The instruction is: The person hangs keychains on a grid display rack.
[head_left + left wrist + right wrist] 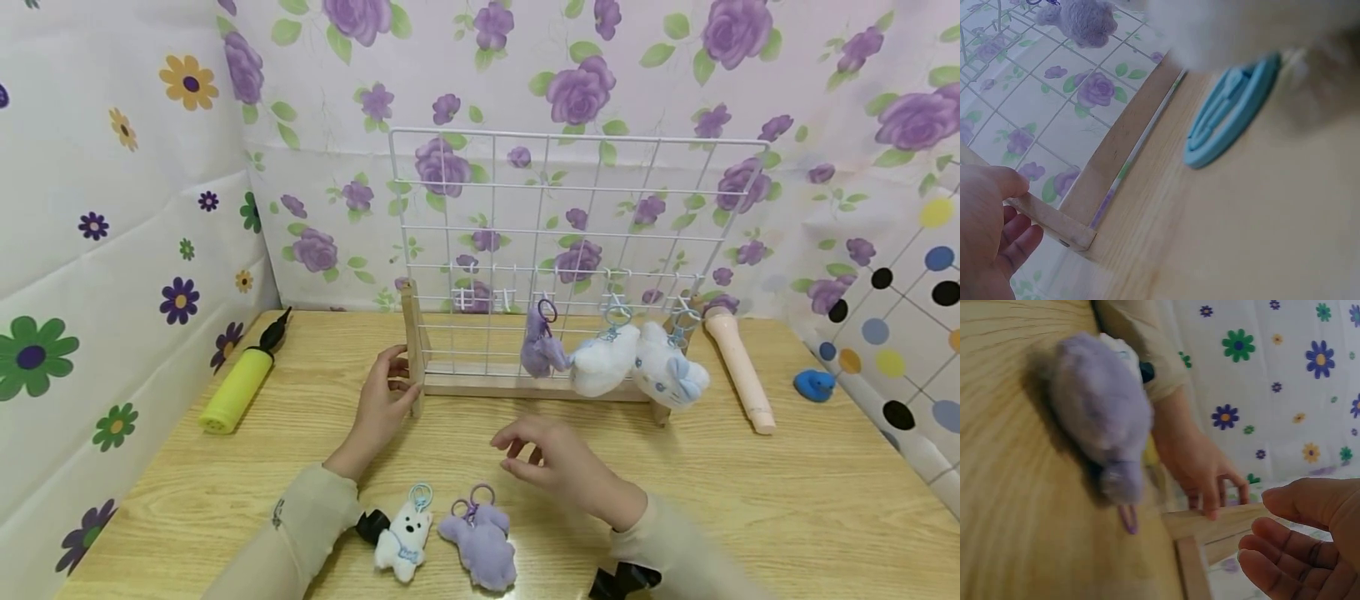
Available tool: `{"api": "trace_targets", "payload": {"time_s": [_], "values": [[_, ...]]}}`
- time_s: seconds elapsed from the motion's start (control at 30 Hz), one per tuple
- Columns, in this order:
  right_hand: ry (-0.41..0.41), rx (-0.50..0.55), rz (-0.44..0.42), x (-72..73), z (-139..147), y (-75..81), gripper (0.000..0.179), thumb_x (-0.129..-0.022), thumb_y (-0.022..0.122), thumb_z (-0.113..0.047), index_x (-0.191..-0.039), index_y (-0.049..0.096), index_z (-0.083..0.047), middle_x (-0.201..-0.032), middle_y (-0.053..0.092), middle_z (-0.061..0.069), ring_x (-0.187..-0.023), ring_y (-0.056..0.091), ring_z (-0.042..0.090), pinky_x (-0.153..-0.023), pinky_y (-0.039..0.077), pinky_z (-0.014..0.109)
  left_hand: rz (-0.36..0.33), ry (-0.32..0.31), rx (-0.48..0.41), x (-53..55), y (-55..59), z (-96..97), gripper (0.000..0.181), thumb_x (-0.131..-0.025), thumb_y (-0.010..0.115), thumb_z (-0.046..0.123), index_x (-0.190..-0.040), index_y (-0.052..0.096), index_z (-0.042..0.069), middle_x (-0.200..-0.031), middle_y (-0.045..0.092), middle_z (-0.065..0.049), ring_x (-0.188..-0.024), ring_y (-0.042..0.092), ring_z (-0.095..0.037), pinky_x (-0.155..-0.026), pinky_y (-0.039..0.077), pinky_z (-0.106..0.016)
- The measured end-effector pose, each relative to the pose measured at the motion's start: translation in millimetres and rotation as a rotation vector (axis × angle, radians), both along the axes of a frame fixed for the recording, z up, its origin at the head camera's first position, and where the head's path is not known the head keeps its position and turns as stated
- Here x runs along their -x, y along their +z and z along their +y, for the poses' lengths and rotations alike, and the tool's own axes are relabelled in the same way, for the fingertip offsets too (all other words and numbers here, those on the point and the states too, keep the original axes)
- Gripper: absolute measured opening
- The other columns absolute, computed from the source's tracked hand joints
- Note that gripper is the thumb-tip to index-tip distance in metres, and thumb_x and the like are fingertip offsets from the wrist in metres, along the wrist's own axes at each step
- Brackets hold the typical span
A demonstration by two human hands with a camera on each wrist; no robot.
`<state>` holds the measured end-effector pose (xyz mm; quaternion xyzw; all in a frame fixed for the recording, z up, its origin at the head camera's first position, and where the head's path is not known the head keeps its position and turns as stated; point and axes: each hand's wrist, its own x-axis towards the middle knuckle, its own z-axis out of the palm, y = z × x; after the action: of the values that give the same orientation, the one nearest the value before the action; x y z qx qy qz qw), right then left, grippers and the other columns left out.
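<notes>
My left hand holds the left wooden foot of a white wire grid rack; in the left wrist view the thumb lies on one side of the foot and the fingers on the other. My right hand hovers in front of the rack with loosely bent fingers and nothing in them. Near the front edge lie a white bear plush keychain and a purple plush keychain, beside my forearms. Hanging from the rack's hooks are a purple plush, a white plush and a white plush with a blue bow.
A yellow-green hand pump lies on the table at the left. To the right of the rack are a pale pink tube-shaped thing and a small blue duck-like toy. Flowered cloth stands behind the table.
</notes>
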<state>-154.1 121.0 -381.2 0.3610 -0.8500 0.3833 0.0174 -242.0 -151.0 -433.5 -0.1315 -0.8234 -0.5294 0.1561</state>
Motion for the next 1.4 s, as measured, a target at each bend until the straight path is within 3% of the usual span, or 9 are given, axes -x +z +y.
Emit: {"api": "trace_targets", "payload": {"time_s": [0.17,0.37,0.73,0.97,1.4], "values": [[0.026,-0.062,-0.065,2.8,-6.7,-16.9,0.018,-0.088,0.067,-0.006,-0.106,0.067,-0.004,-0.101,0.069,0.01,-0.084,0.065,0.014,-0.063,0.052,0.015,0.027,0.005,0.014,0.7,-1.8,0.2,0.061,-0.084,0.068,-0.006,-0.136,0.039,0.0,-0.115,0.056,-0.023,-0.101,0.058,-0.032,-0.081,0.055,-0.04],[0.07,-0.153,-0.107,3.2,-12.8,-26.5,0.021,-0.089,0.067,-0.008,-0.11,0.067,-0.007,-0.103,0.067,0.007,-0.085,0.062,0.012,-0.065,0.051,0.015,0.046,0.005,0.012,1.1,-2.2,0.3,0.062,-0.082,0.068,-0.007,-0.136,0.039,0.0,-0.114,0.056,-0.023,-0.1,0.058,-0.032,-0.081,0.055,-0.04],[0.068,-0.327,-0.077,1.5,-23.0,-31.0,0.022,-0.088,0.069,-0.014,-0.11,0.069,-0.012,-0.099,0.062,-0.001,-0.079,0.054,0.002,-0.069,0.048,0.013,0.025,-0.002,0.021,0.6,-1.8,-0.9,0.06,-0.085,0.067,-0.004,-0.137,0.038,0.002,-0.116,0.056,-0.022,-0.102,0.058,-0.031,-0.081,0.054,-0.034],[0.085,-0.371,-0.076,3.3,-26.5,-30.4,0.02,-0.089,0.068,-0.014,-0.108,0.071,-0.012,-0.095,0.059,-0.001,-0.071,0.046,0.001,-0.065,0.044,0.011,0.022,-0.003,0.019,1.5,-2.5,-1.3,0.06,-0.085,0.067,-0.005,-0.137,0.039,0.002,-0.116,0.056,-0.021,-0.102,0.058,-0.031,-0.082,0.054,-0.035],[0.097,-0.352,-0.05,4.2,-26.9,-33.0,0.016,-0.086,0.07,-0.008,-0.101,0.066,-0.011,-0.091,0.059,-0.001,-0.073,0.049,0.001,-0.065,0.045,0.012,0.01,0.003,0.027,0.9,-1.2,-0.5,0.059,-0.086,0.066,-0.004,-0.137,0.038,0.001,-0.116,0.055,-0.021,-0.103,0.058,-0.031,-0.082,0.054,-0.033]]}}
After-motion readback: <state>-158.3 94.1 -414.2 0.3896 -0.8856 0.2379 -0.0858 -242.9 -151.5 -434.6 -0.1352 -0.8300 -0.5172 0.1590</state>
